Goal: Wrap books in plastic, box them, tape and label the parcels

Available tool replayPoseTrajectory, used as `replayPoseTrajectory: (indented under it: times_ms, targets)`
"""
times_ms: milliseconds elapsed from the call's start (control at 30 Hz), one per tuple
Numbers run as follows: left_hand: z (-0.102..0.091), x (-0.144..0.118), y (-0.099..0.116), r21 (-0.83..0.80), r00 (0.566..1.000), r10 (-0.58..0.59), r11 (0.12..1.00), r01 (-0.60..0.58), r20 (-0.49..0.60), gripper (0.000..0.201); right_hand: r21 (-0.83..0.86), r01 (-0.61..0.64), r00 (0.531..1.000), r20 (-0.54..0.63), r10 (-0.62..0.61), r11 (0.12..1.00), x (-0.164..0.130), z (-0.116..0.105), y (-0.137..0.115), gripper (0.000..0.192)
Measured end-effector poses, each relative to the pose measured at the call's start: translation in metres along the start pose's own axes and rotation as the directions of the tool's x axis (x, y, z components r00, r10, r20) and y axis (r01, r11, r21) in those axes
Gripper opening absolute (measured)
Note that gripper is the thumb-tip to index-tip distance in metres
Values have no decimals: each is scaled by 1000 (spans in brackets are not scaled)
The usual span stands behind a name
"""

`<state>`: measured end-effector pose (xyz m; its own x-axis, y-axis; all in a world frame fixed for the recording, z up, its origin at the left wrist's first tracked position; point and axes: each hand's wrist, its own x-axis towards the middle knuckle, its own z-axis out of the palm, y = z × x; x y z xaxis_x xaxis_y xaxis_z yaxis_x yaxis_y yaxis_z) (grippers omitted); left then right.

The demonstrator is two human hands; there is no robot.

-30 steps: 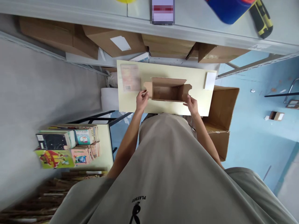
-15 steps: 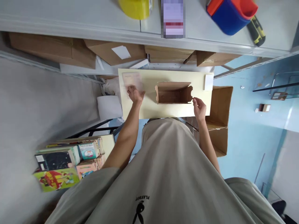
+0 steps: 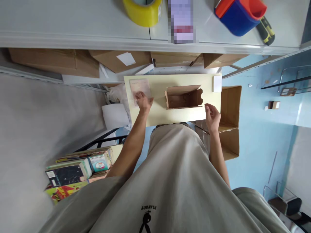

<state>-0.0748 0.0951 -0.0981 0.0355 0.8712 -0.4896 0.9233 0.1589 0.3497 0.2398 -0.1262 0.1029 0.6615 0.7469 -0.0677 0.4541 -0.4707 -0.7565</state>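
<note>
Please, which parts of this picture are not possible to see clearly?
- Head view: the thin book under the left hand is motion-blurred; its cover cannot be read.
- The yellow tape roll is cut off by the top edge.
- The label on the shelf is pixelated.
- The floor of the open cardboard box is partly hidden by its near wall.
- The right hand seems empty.

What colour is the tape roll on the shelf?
Yellow. The tape roll on the grey shelf shows best in the head view, at the top edge.
</note>
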Motion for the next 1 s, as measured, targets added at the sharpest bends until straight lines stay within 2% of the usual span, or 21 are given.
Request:
replayPoseTrajectory:
  times_ms: [133,300,400,500,567,633,667,733,800,833,900,1000]
  targets:
    - [1,2,17,73,996,-88,994,86,12,114,18,49,995,88,-50,999,12,1,-12,69]
    - [-4,-1,27,-90,988,-146,986,141,-44,111,47,61,989,134,-67,997,20,-7,-25,71]
    - [-19,-1,17,-222,986,-140,968,117,-94,91,84,47,986,153,-60,995,18,-10,-26,72]
    - [-46,0,-5,-299,984,-160,945,129,-80,66,145,12,974,221,-45,989,17,-9,-21,77]
    - [-67,-6,-22,-362,977,-200,918,161,-74,57,205,-9,960,274,-48,979,19,-6,-19,80]
    - [-86,-21,-38,-520,962,-255,837,170,-94,52,267,-19,944,322,-71,964,23,-1,-21,79]
    - [-95,-33,-44,-633,953,-286,757,161,-101,49,299,-20,934,345,-89,954,26,2,-23,77]
    - [-111,-62,-50,-834,945,-311,545,88,-104,46,365,-26,909,395,-130,931,32,12,-31,73]
    - [-127,-94,-45,-937,958,-259,349,-28,-125,53,432,-32,878,444,-181,901,37,24,-43,70]
    - [-135,-110,-38,-957,966,-213,279,-86,-149,58,465,-30,860,464,-214,885,40,31,-51,69]
    - [-147,-139,-19,-964,967,-149,201,-175,-207,62,523,-7,822,489,-293,852,43,41,-68,68]
    - [-155,-169,20,-957,968,-85,196,-214,-234,62,577,78,791,461,-403,813,44,42,-97,68]
